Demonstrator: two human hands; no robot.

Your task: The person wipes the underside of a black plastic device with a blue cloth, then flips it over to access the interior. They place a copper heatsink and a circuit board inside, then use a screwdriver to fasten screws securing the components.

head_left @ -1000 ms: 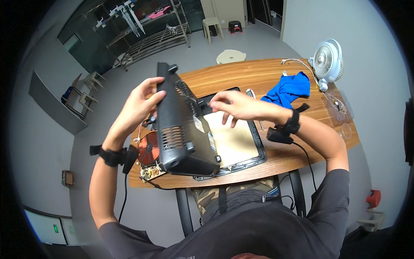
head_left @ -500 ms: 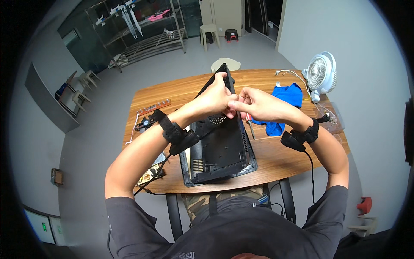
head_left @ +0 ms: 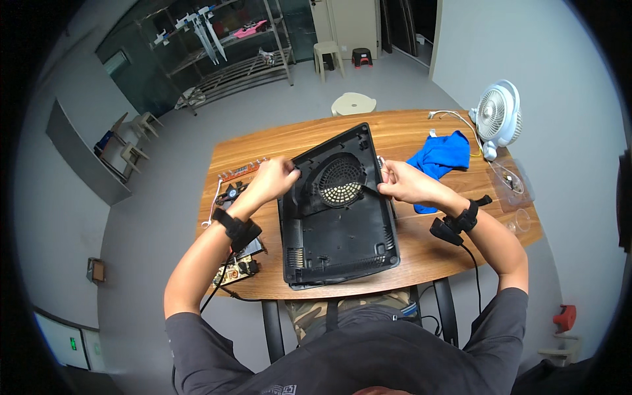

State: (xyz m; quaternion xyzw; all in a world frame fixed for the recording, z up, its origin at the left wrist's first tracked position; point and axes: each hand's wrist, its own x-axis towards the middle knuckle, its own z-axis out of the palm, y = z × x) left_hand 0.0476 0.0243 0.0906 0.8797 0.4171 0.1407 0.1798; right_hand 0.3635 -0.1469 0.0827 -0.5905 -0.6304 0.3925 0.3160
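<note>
A black plastic housing (head_left: 339, 234) with a round vent grille (head_left: 341, 179) lies in front of me, its hollow inner side facing up. Under its lower edge shows the rim of another dark panel (head_left: 316, 286). My left hand (head_left: 275, 179) has its fingers closed on the housing's upper left edge. At the right edge, my right hand (head_left: 409, 182) is closed with thumb and fingers together on the rim. A short dark strip runs from those fingertips toward the grille; I cannot tell whether it is a cable or part of the housing.
Left on the wooden table (head_left: 263, 280) are a circuit board (head_left: 236, 268), a small black fan (head_left: 230, 193) and an orange strip (head_left: 240, 171). To the right lie a blue cloth (head_left: 442, 155), a white desk fan (head_left: 497, 117) and a clear plastic tray (head_left: 517, 178).
The housing has come down from a tilted, raised pose to lie flatter. My hands, close together at its top before, have parted to opposite edges. The red-handled screwdriver is no longer plainly visible.
</note>
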